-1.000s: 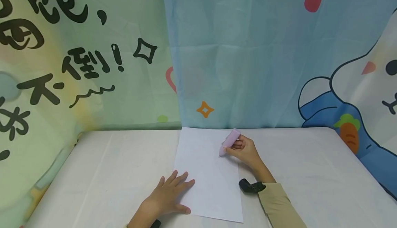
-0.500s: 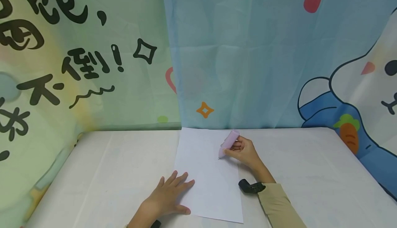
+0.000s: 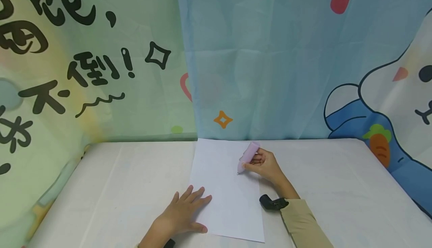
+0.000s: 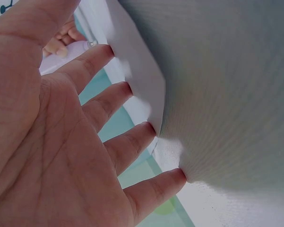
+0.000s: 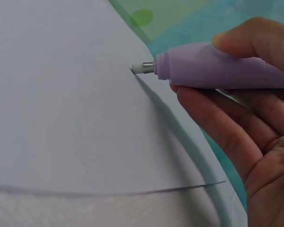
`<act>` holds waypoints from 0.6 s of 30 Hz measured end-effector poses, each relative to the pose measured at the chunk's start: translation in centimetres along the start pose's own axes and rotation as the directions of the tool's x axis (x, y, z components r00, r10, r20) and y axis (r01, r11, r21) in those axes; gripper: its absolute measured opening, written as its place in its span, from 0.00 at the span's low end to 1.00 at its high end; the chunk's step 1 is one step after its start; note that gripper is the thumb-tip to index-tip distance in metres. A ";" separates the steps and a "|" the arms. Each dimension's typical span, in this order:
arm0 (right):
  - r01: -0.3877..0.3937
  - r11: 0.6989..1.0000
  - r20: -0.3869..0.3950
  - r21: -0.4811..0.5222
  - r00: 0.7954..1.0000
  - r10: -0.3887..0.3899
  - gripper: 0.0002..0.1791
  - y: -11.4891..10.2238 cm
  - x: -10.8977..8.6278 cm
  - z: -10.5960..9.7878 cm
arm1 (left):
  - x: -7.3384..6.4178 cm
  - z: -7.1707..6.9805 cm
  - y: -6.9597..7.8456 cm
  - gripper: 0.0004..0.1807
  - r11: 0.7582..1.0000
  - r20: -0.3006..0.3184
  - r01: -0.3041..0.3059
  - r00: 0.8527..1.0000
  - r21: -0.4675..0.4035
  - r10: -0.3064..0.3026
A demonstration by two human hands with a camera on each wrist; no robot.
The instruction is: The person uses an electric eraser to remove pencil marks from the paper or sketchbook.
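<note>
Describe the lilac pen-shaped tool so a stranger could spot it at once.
On the white-covered table, find the white sheet of paper with the left hand spread over its left edge. Above the sheet's far right part, the right hand holds the lilac tool. Its thick barrel, ending in a narrow pale tip, is the only lilac thing there.

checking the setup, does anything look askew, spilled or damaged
Nothing looks spilled or damaged. The white rectangular paper sheet lies slightly askew on the white cloth-covered table: in the head view, its near edge slants while the table's far edge runs level.
</note>
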State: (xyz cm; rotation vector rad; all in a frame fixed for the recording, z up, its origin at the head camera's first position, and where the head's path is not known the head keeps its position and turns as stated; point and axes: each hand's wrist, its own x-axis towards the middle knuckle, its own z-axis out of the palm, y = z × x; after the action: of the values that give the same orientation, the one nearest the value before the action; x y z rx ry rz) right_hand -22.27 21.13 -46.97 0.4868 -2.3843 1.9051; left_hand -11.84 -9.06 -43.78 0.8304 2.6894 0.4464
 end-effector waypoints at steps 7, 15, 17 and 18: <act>0.000 1.000 -0.012 -0.009 1.000 0.000 0.22 -0.3 0.0 0.0 | 0.0 -0.1 0.0 0.45 1.000 0.002 -0.003 1.000 -0.017 0.003; -0.001 1.000 -0.037 -0.013 0.999 0.001 0.22 -0.5 -0.1 0.0 | -0.1 -0.2 0.1 0.45 1.000 0.003 0.005 1.000 -0.023 -0.005; -0.005 1.000 -0.040 -0.012 0.999 0.005 0.22 -0.4 -0.1 0.0 | -0.1 -0.2 0.1 0.45 1.000 0.005 0.009 1.000 -0.026 -0.009; -0.006 1.000 -0.039 -0.014 0.999 0.005 0.22 -0.4 -0.1 0.0 | -0.1 -0.2 0.2 0.45 1.000 0.006 0.011 1.000 -0.027 -0.010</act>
State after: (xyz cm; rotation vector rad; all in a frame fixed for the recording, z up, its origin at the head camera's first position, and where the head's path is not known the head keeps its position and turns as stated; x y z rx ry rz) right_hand -22.02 21.08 -46.58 0.4380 -2.3754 1.8807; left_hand -11.78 -9.02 -43.54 0.8085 2.6752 0.4760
